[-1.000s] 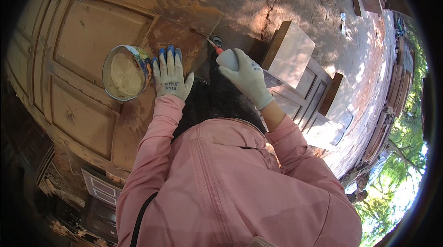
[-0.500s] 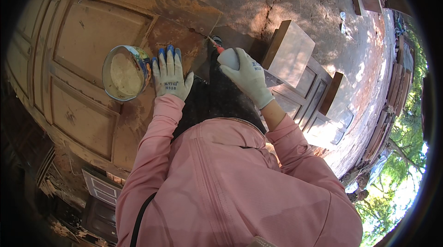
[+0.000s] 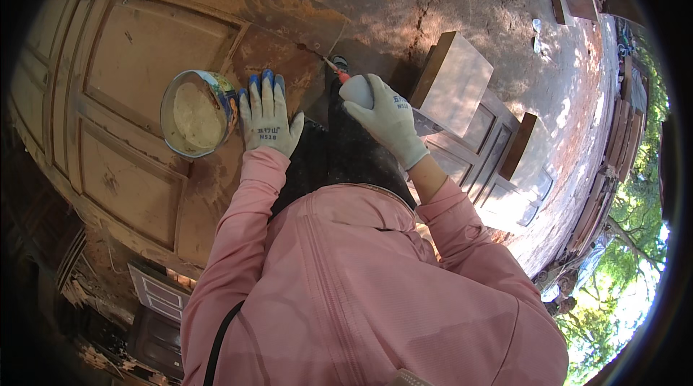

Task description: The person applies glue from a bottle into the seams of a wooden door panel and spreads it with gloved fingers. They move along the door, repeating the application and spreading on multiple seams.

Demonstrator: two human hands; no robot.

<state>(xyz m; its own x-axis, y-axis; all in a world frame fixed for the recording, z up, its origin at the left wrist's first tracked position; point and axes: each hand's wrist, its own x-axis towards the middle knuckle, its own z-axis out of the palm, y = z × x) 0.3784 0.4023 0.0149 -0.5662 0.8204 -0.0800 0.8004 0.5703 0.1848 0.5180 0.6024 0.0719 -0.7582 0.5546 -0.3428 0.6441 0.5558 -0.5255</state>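
My left hand (image 3: 269, 115), in a pale work glove with blue-stained fingertips, lies flat with its fingers stretched out on a worn brown wooden panelled door (image 3: 159, 47). Just left of it stands an open metal can (image 3: 193, 113) with tan, dried-looking stuff inside and a colourful label. My right hand (image 3: 386, 115), gloved too, is wrapped round a whitish squeeze bottle (image 3: 356, 93) with a red cap and a thin nozzle. The nozzle points up and left, its tip close to the door's right edge; whether it touches cannot be made out.
To the right, a wooden block (image 3: 455, 79) rises beside another panelled door (image 3: 480, 144) lying on the ground, with a smaller brown block (image 3: 518, 146) on it. Wood pieces (image 3: 570, 5) lie farther off. Stacked boards (image 3: 613, 148) line the far right. My shoe (image 3: 339, 63) shows beyond the bottle.
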